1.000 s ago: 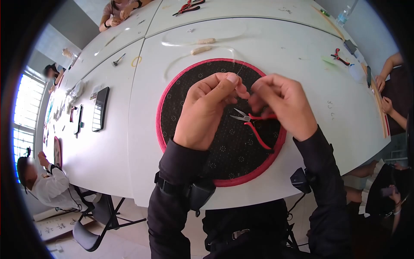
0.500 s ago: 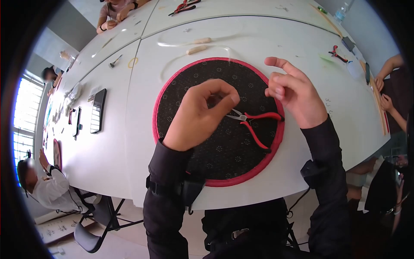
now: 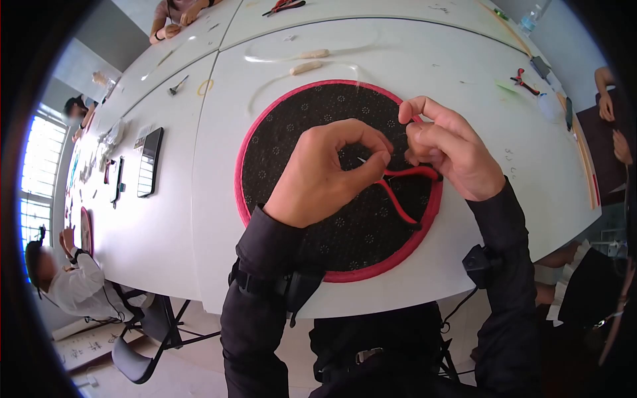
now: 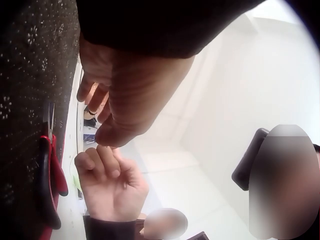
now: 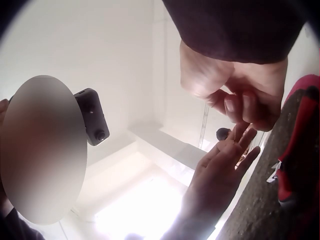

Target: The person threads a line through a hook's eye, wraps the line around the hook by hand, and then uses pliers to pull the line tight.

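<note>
My left hand [image 3: 312, 176] hovers over the round black mat [image 3: 285, 139], thumb and index fingertips brought together in a ring. A fine thread-like strand [image 5: 235, 134] shows between the two hands in the right wrist view; it is too thin to tell its material. My right hand [image 3: 458, 149] is just to the right, fingers curled and thumb pressed against them, pinching at the strand. Under the hands lie red-handled pliers [image 3: 400, 207] on the mat, their jaws mostly hidden by the left hand.
Two pale handles [image 3: 306, 67] with clear loops lie beyond the mat. A phone [image 3: 150, 162] lies at the left on the white table [image 3: 219, 265]. More pliers [image 3: 524, 82] and a pale bottle [image 3: 550, 106] are at the right. Other people sit around the table.
The hands were together above the mat, then parted, the right hand swinging right with its index finger extended. Now the left hand has shifted right, and the right hand's fingers have curled in.
</note>
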`<action>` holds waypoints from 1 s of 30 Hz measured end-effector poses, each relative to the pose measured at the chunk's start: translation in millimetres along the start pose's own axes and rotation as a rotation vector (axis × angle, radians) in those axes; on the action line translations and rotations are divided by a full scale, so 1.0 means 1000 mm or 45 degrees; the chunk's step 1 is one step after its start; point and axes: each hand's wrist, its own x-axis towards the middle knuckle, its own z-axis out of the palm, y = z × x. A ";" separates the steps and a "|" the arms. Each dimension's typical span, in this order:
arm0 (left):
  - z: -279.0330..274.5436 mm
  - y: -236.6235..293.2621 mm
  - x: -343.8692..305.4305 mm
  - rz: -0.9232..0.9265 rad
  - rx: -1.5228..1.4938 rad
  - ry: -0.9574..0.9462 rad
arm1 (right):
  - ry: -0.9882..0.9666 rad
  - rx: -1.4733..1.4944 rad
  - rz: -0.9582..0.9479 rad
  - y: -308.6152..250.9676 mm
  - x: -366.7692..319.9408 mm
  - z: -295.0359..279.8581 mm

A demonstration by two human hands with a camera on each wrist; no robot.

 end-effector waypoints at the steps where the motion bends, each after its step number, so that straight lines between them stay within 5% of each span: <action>1: 0.000 0.003 0.000 -0.094 -0.030 -0.017 | 0.017 -0.090 -0.016 0.000 0.001 0.001; 9: 0.002 0.002 0.000 -0.111 -0.015 0.082 | 0.170 -0.540 -0.117 0.007 0.005 -0.001; 25: 0.005 -0.005 0.000 -0.145 0.204 0.135 | 0.180 -0.483 -0.083 0.010 0.006 0.000; 30: 0.009 -0.015 0.001 0.043 0.183 0.249 | 0.203 -0.513 -0.131 0.015 0.007 -0.002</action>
